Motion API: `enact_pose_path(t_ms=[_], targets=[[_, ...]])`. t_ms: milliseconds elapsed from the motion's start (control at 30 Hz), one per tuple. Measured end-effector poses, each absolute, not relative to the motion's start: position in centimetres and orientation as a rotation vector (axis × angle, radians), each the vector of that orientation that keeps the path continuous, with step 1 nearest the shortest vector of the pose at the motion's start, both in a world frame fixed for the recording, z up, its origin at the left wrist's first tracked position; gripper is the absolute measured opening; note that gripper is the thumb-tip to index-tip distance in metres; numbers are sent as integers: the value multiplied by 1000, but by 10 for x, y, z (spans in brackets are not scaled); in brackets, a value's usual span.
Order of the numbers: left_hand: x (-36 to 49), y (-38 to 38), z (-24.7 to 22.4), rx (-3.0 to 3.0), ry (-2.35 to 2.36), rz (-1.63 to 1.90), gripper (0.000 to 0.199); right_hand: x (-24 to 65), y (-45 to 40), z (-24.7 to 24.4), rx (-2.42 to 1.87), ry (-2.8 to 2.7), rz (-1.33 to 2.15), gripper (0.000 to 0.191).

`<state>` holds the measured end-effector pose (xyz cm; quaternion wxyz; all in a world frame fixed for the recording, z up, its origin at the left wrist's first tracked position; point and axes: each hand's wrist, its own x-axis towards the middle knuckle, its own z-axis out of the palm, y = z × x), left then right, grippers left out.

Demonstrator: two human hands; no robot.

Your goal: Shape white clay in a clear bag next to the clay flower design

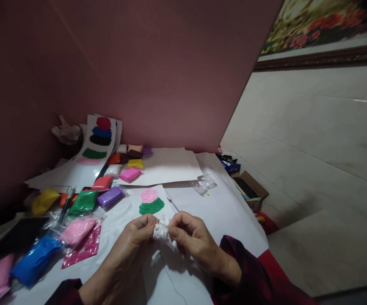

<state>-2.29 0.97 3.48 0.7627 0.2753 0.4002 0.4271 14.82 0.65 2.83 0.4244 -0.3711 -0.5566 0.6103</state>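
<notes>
Between my two hands is a lumpy, crinkled white piece (162,230), possibly soft modelling clay. My left hand (137,233) pinches its left side between thumb and fingertips. On the other side, the curled fingers of my right hand (194,237) grip it too. Just beyond lies a sheet of paper with a pink clay patch (149,195) above a ridged green clay patch (152,206). A thin metal tool (172,203) rests beside these patches, its near end close to my right hand. A fine dark line (170,275) runs down the paper below my hands.
Packets of coloured clay cover the left side, including a purple packet (111,197), a green packet (83,203) and a blue packet (37,260). A paper with coloured patches (96,144) leans at the back left. Clear plastic wrappers (204,184) lie right of centre, and an open box (249,186) stands beyond the edge.
</notes>
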Motion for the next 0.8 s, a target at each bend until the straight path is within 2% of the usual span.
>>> enact_pose_path(t_ms=[300,600,800], targets=[[-18,5,37,609,723,767,39,145,10,20,-921,-1154,1660,44],[-18,6,36,618,785,920,31,148,11,29,-967,-1191,1552,42],[-18,6,35,601,724,893,37,148,12,26,-943,-1143,1632,43]])
